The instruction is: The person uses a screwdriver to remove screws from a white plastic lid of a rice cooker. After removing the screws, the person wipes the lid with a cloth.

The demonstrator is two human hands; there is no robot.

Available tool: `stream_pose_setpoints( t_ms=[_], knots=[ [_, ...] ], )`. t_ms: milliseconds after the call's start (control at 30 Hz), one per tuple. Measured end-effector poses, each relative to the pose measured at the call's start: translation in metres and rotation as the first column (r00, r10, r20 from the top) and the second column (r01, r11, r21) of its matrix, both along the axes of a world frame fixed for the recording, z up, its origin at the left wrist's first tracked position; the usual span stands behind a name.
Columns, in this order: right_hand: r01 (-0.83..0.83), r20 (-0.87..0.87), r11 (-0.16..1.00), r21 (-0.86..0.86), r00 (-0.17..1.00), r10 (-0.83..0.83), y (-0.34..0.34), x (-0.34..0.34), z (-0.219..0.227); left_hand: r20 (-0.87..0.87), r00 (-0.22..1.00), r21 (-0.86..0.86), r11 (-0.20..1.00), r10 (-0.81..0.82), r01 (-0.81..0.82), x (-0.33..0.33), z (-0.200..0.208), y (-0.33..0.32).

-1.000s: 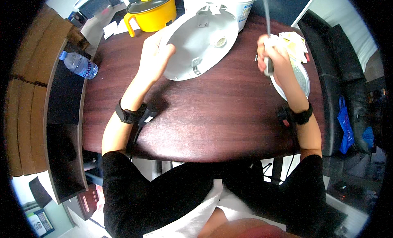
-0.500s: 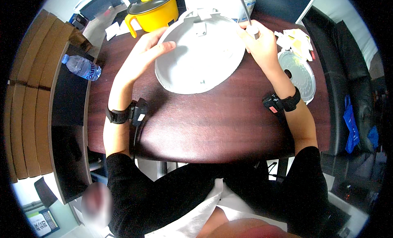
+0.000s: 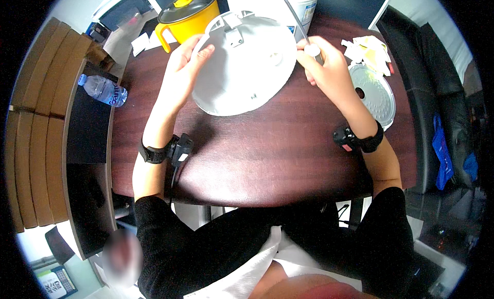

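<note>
A round white plastic lid [image 3: 242,75], its hollow inner side up, is tilted above the table. My left hand [image 3: 185,62] grips its left rim, thumb over the inside and fingers underneath. A metal bracket [image 3: 235,39] sits inside it near the far hinge edge. My right hand [image 3: 327,59] is closed around a screwdriver [image 3: 294,13], its thin grey shaft pointing up and away. A small white round part shows by the thumb; whether it belongs to the screwdriver I cannot tell. The right fingers are close beside the lid's right rim.
Behind the lid stand a yellow pot [image 3: 193,23] with a dark lid and a white bucket-like container [image 3: 314,11]. At right lie a grey perforated disc [image 3: 378,95] and crumpled yellowish wipes [image 3: 368,49]. A water bottle [image 3: 105,90] lies left of the brown table [image 3: 247,165].
The lid has shifted slightly left and turned a little, with my left hand on it. My right hand has come slightly nearer to me, and the screwdriver shaft leans more to the left.
</note>
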State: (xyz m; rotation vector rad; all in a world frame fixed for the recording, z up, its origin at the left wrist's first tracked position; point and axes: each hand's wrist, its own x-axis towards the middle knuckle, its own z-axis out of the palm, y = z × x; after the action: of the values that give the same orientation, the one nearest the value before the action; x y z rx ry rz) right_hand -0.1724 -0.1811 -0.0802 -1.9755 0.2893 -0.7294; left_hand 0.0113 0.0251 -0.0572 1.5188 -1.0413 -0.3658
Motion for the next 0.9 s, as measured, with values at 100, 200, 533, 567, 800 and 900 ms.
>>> stream_pose_setpoints(
  t_ms=[100, 200, 533, 567, 800, 900],
  knots=[
    [-0.122, -0.202, 0.975, 0.184, 0.966, 0.159, 0.011, -0.015, 0.007, 0.010, 1.000, 0.025, 1.000, 0.006, -0.007, -0.008, 0.007, 0.002],
    [-0.341, -0.304, 0.905, 0.253, 0.860, 0.409, 0.009, -0.035, 0.002, 0.024, 1.000, 0.057, 0.998, -0.013, 0.012, -0.017, 0.013, 0.006],
    [-0.266, -0.270, 0.848, 0.458, 0.867, 0.418, 0.043, -0.064, -0.007, 0.124, 0.990, 0.014, 0.998, 0.067, -0.069, -0.023, 0.009, 0.000],
    [-0.267, -0.265, 0.886, 0.378, 0.886, 0.380, 0.047, -0.062, -0.009, 0.159, 0.983, -0.019, 0.996, 0.093, -0.091, -0.026, 0.009, -0.001],
    [-0.157, -0.186, 0.985, 0.078, 0.968, 0.169, 0.054, -0.056, -0.016, 0.131, 0.990, -0.073, 0.996, 0.051, -0.042, -0.032, 0.009, -0.001],
    [-0.127, -0.190, 0.990, 0.067, 0.972, 0.137, 0.056, -0.057, -0.014, 0.142, 0.989, -0.060, 0.998, 0.032, -0.024, -0.031, 0.009, -0.001]
  ],
)
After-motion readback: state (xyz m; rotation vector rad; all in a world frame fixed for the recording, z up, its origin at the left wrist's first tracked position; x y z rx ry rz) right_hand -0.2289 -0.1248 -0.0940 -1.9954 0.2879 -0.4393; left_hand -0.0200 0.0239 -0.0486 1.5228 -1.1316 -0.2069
